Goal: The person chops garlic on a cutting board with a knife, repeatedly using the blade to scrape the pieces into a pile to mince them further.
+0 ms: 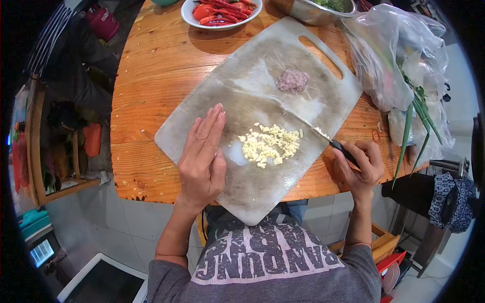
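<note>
My right hand (362, 166) is closed around the black handle of a knife (335, 144). Its blade lies low over the cutting board (227, 187), pointing up and left, with pale bits stuck along it. Chopped garlic (251, 145) is spread loosely in the middle of the board, left of the blade. My left hand (202, 156) is open over the board's left side, fingers stretched out together and thumb apart, holding nothing. A small mound of finely minced pinkish food (293, 81), possibly shallot, sits farther back on the board.
A white bowl of red chilies and tomato (222, 12) stands at the back of the wooden table (136, 116). Behind the board is a metal bowl with greens (318, 12). On the right lies a plastic bag (389, 60) with green onion leaves (422, 108) sticking out.
</note>
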